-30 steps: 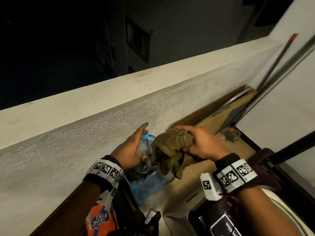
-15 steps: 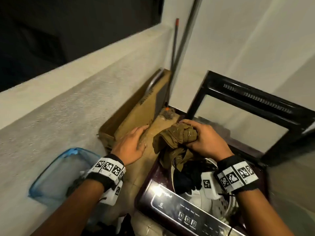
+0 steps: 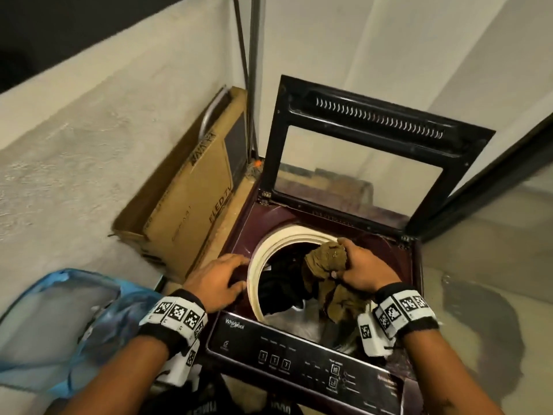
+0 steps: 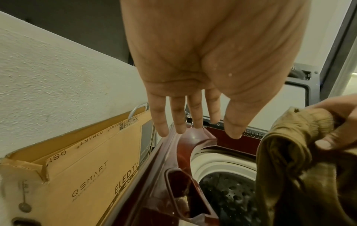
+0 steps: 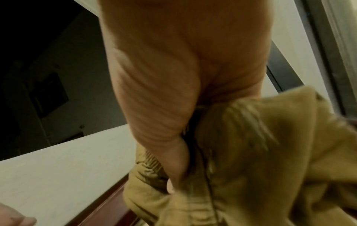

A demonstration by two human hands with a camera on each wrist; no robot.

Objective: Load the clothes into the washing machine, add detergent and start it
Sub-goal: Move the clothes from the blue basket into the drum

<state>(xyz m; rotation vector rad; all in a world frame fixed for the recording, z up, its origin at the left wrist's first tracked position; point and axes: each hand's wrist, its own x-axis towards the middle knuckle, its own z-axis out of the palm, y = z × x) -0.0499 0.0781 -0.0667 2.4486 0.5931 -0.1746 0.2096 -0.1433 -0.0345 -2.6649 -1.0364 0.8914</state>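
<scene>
the right hand (image 3: 360, 269) clamps its fingers on a brown garment (image 3: 324, 265) above the open washing machine (image 3: 302, 235). dark clothes (image 3: 278, 283) lie already inside. the left hand (image 3: 215, 280), fingers straight and a little apart, holds nothing. i think detergent and start remain.

Floor (image 3: 466, 295): pale, with a dark wet-looking patch at 3 o'clock. Standing on it: maroon top-loading washing machine (image 3: 239, 229), lid up, at centre; flat cardboard TV box (image 3: 191, 205) at 10 o'clock, leaning on the low wall; blue laundry basket (image 3: 59, 319) at 8 o'clock.
</scene>
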